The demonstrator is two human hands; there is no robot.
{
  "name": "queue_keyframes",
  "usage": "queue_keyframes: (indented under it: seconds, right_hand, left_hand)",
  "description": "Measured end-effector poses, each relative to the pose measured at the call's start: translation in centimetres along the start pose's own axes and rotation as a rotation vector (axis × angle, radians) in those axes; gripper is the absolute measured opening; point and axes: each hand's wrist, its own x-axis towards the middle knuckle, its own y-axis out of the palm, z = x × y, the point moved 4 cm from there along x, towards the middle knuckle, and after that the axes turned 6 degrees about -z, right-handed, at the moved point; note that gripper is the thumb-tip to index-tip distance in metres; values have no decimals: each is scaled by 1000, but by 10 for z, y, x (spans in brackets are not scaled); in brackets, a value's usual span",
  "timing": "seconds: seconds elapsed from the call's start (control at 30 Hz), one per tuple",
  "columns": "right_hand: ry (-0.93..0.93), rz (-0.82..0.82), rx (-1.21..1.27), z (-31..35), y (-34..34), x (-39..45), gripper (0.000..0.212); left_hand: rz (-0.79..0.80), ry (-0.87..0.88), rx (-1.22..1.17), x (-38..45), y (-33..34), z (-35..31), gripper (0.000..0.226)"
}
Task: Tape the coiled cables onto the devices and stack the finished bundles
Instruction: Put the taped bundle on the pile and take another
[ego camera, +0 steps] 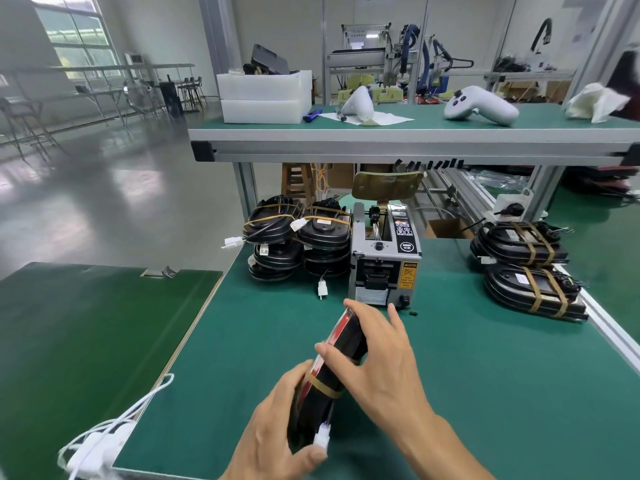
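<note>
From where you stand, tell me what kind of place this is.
Most likely a factory assembly line: green-matted workbench, automatic tape dispenser, stacks of taped devices beside it, and a gantry machine behind.

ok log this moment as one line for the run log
left hand: grips device | right hand: holds device | tape band: on | tape dispenser: behind | finished stacks: left of dispenser
</note>
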Motion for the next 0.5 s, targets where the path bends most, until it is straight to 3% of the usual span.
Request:
queue_keyframes:
  seconds: [0.13, 0.23, 0.3, 0.37, 0.43, 0.5]
  right_hand:
    - [-159, -91, -109, 23, 0, -18, 68]
    - [-153, -25, -21, 22, -3, -16, 59]
    - [64, 27, 235, 6, -8, -1, 44]
    - [339, -108, 501, -21, -14, 19, 26]
    - [568, -264, 473, -59, -13, 40, 12]
    - [734, -292, 418, -90, -3, 55, 12]
  left_hand:
    - [-116, -4, 76, -4, -2, -2, 88]
    - [-129, -7, 60, -5, -5, 1, 72]
    - [-147, -39, 61, -4, -8, -1, 68]
    - [-168, -51, 71, -3, -9, -3, 61]
    - [-183, -52, 77, -3, -9, -6, 52]
    - [-194, -64, 81, -2, -10, -8, 46]
